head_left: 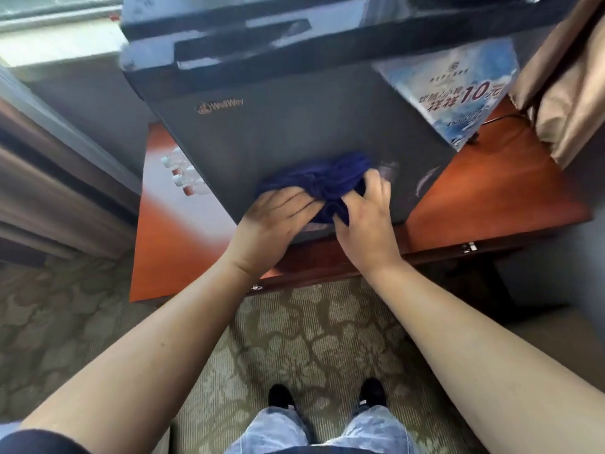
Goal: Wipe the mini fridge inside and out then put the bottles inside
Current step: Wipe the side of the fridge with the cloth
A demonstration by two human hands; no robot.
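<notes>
We stand over a low reddish wooden table (491, 191) with the dark grey mini fridge (278, 132) on it, its door shut and facing us, a brand logo near its upper left corner and a blue printed sticker (458, 93) at its upper right. Both our hands work a crumpled dark blue cloth (327, 181) against the lower part of the door. Our left hand (271, 224) lies fairly flat, fingers stretched onto the cloth's left edge, pressing rather than closing round it. Our right hand (366, 217) is curled, fingers bunched into the cloth's folds and gripping them from the right. The two hands sit just beside each other, with the cloth between and above them. Faint smeared streaks show on the door to the right of the cloth. The bottles (183, 175), clear with red labels, lie on the table at the fridge's left side, partly hidden behind its edge. A beige curtain (563, 93) hangs at the right, and patterned carpet (294, 339) lies beneath our shoes.
</notes>
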